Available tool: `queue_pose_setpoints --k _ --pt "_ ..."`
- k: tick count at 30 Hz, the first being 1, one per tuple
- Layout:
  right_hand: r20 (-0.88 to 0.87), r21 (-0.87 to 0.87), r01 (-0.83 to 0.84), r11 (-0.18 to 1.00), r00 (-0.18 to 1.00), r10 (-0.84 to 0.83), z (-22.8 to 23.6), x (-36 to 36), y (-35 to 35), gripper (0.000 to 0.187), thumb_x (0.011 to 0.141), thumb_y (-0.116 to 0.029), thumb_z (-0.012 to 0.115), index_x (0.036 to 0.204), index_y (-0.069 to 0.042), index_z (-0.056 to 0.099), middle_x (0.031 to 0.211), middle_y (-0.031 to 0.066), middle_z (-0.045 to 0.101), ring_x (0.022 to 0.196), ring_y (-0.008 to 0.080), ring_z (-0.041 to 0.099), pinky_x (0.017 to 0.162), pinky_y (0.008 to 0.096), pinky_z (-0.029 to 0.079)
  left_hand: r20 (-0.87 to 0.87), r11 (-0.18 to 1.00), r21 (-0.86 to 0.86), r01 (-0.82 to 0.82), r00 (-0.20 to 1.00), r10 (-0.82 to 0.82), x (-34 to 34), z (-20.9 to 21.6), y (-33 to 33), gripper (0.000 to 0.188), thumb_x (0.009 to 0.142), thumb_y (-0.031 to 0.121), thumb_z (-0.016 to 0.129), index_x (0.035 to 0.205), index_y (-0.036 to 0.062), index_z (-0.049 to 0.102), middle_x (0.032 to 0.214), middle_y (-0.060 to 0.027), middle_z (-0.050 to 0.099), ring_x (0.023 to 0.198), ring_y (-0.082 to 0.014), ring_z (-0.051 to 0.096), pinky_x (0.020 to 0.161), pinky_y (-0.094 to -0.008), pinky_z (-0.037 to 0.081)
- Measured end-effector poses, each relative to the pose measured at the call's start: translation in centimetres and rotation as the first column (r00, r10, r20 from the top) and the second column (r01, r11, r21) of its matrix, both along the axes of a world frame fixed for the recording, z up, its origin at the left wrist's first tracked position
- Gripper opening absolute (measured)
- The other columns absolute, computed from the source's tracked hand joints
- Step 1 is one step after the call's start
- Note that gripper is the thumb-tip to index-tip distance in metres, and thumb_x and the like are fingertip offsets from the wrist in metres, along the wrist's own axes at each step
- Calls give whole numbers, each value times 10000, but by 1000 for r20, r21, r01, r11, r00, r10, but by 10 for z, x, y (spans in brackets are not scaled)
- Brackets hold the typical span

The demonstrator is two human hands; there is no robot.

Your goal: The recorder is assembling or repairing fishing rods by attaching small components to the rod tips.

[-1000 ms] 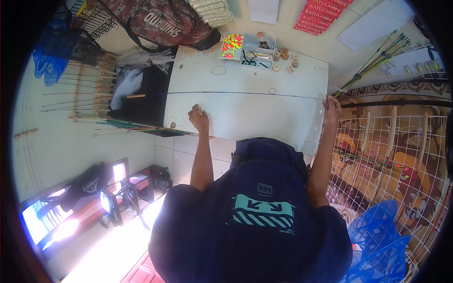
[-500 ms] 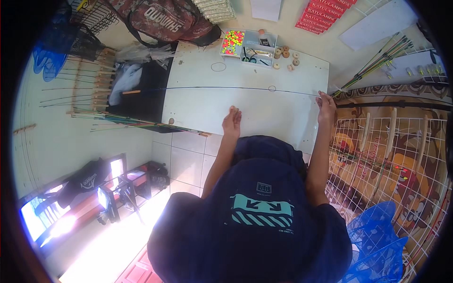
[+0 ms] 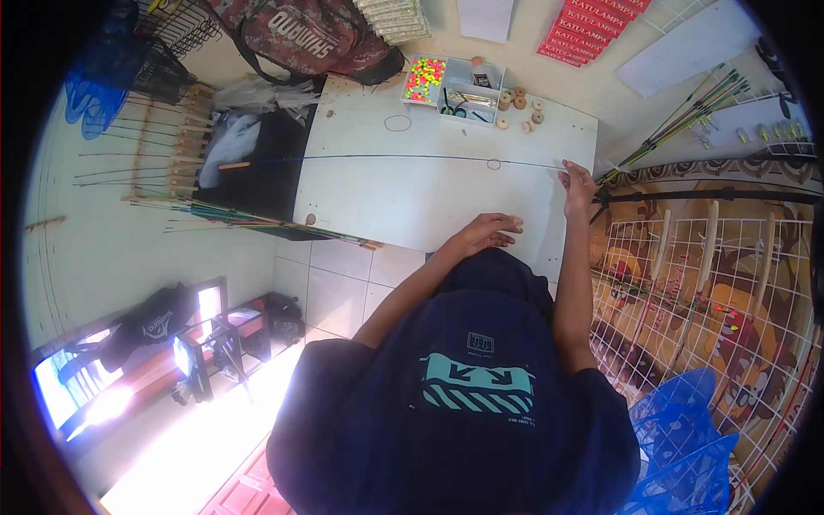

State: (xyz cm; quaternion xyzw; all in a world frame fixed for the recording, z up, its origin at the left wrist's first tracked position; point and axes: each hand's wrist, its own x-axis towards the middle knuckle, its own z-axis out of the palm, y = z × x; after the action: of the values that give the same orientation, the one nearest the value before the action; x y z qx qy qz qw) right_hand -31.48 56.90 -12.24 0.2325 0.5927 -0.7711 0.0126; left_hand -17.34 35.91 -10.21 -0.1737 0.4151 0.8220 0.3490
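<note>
Across the white table (image 3: 386,202), the slim blue fishing rod (image 3: 369,156) stretches leftward from the fingers of the right hand (image 3: 580,187), its tip lost in their pinch. Nearer the body, the half-curled left hand (image 3: 482,234) grips a small pale piece (image 3: 518,222), mostly hidden.

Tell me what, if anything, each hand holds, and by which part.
The right hand holds the fishing rod near its tip; the left hand perhaps holds something pale, kind unclear.
</note>
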Motion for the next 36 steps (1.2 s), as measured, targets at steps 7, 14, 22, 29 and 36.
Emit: queue_pose_setpoints --k 7,14,22,29,36 --pt "44 44 -24 999 999 23 -2 -2 -6 120 854 -61 680 948 2 643 946 113 679 726 187 664 740 309 579 -42 727 -636 -260 952 303 12 -46 -53 521 810 417 736 1091 2 593 958 -121 683 783 -234 678 719 -347 554" --pt "133 97 -154 983 981 140 -4 -1 1 90 860 -67 674 920 -3 653 847 88 658 716 192 679 694 282 574 -188 -56 -982 -182 970 151 43 -36 -140 471 856 381 645 1118 28 475 946 -275 657 910 -461 634 813 -507 498" --pt "144 129 -280 951 954 261 3 3 9 107 848 -83 688 905 5 664 889 125 683 735 198 694 690 281 564 -137 -115 -986 -118 976 169 36 -19 -175 566 853 387 670 1183 22 391 1070 -315 597 953 -489 613 823 -528 501" --pt "41 599 -329 730 923 383 41 -3 25 173 847 -141 714 921 14 693 842 55 693 798 106 654 749 226 500 20 -242 -968 64 984 179 20 1 -154 874 819 420 699 1440 24 230 1306 -319 404 1121 -497 496 885 -531 469" --pt "-107 697 -243 674 895 433 55 6 26 97 824 -111 715 904 -55 717 814 87 700 711 123 622 705 276 482 -620 74 -764 -641 696 -363 -32 30 -85 596 812 182 731 1326 52 459 1247 -166 527 1103 -325 532 889 -429 466"
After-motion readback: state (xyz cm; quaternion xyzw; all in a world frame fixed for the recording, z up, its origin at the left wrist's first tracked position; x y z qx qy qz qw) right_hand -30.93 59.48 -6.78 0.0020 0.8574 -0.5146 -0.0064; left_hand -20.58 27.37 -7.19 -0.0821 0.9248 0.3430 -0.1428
